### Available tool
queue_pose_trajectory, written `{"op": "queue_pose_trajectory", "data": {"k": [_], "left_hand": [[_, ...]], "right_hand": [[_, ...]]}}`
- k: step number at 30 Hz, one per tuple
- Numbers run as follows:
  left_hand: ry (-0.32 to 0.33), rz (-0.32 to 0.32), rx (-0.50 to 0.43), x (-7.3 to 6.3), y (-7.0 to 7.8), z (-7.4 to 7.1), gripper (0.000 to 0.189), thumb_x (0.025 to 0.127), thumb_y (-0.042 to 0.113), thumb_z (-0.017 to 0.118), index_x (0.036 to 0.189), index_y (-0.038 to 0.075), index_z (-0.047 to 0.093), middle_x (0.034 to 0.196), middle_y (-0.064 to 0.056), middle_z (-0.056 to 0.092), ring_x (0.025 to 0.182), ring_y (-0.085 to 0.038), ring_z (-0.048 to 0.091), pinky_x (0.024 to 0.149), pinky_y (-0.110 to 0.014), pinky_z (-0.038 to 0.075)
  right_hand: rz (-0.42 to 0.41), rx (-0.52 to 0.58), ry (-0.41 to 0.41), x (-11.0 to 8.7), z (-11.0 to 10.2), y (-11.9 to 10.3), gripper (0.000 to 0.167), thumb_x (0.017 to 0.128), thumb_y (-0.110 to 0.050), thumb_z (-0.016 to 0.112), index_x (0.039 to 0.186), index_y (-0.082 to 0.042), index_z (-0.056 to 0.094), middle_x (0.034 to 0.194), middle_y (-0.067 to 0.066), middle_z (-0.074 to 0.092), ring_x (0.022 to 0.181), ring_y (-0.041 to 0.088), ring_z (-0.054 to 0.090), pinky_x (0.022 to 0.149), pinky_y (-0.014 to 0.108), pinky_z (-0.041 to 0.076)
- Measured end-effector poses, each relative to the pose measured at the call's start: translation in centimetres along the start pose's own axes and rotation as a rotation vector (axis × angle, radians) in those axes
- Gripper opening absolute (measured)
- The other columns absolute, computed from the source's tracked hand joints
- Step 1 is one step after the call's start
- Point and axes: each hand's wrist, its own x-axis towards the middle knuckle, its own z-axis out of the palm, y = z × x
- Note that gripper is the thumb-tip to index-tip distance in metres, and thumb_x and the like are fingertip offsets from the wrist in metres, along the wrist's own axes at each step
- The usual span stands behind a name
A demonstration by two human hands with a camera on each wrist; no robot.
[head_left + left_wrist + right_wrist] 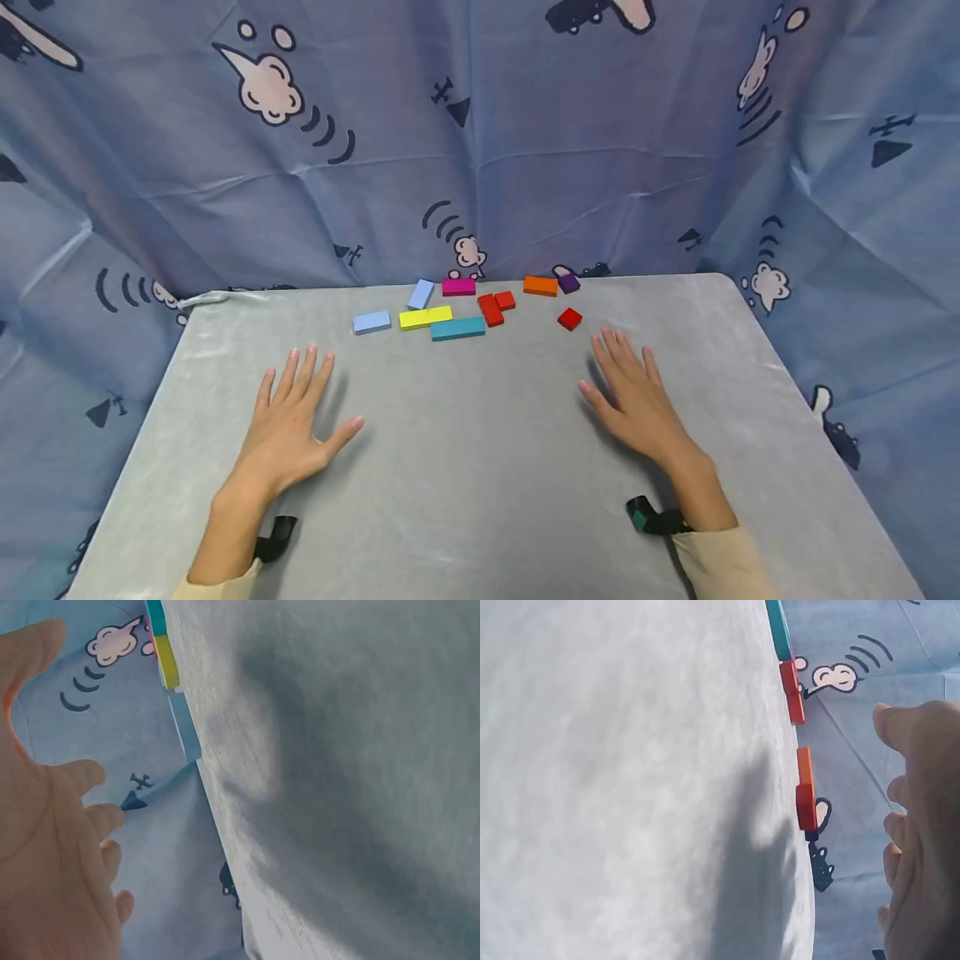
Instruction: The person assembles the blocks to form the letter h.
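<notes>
My left hand [288, 433] hovers palm down over the left of the table, fingers spread and holding nothing. On the right, my right hand [637, 404] is likewise spread above the cloth, its fingertips nearest a red block [570, 318]. Along the far edge lie coloured blocks: light blue ones [372, 322], a yellow one [425, 317], a teal one [457, 328], a magenta one [458, 287], two red ones touching [491, 309], an orange one [540, 286] and a purple one [569, 283]. Both wrist views show the hands apart from the blocks.
A pale grey cloth [465, 467] covers the table. Behind and beside it hangs a blue printed curtain [525, 192], close to the far row of blocks. Black wrist mounts [276, 538] sit at both wrists, just past the beige sleeves.
</notes>
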Motion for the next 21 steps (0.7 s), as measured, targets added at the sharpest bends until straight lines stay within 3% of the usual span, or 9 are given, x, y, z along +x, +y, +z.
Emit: {"op": "queue_pose_trajectory", "data": {"k": [7, 13, 21], "left_hand": [[0.05, 0.084, -0.007, 0.3, 0.7, 0.1, 0.098, 0.096, 0.068, 0.063, 0.171, 0.02, 0.022, 0.179, -0.011, 0.018, 0.168, -0.037, 0.013, 0.135, -0.061, 0.005], [0.086, 0.151, -0.026, 1.6, 1.1, 0.2, 0.092, 0.094, 0.052, 0.074, 0.167, 0.014, 0.033, 0.177, -0.014, 0.023, 0.167, -0.039, 0.016, 0.135, -0.061, 0.013], [0.02, 0.117, -0.054, 4.2, 1.9, 0.2, 0.092, 0.099, 0.052, 0.068, 0.171, 0.016, 0.022, 0.179, -0.013, 0.017, 0.168, -0.036, 0.011, 0.135, -0.065, 0.01]], "right_hand": [[-0.04, 0.008, -0.03, 0.5, -0.1, -1.4, 0.075, 0.11, -0.05, 0.05, 0.17, -0.017, 0.021, 0.179, 0.011, 0.016, 0.168, 0.036, 0.012, 0.137, 0.058, -0.007], [-0.099, -0.009, -0.026, 1.5, 0.4, -2.5, 0.075, 0.108, -0.046, 0.057, 0.169, -0.014, 0.029, 0.178, 0.014, 0.022, 0.165, 0.039, 0.02, 0.137, 0.061, 0.005], [-0.161, -0.001, -0.045, 3.6, 0.8, -4.6, 0.074, 0.105, -0.042, 0.063, 0.167, -0.015, 0.034, 0.177, 0.01, 0.025, 0.165, 0.035, 0.024, 0.135, 0.066, 0.013]]}}
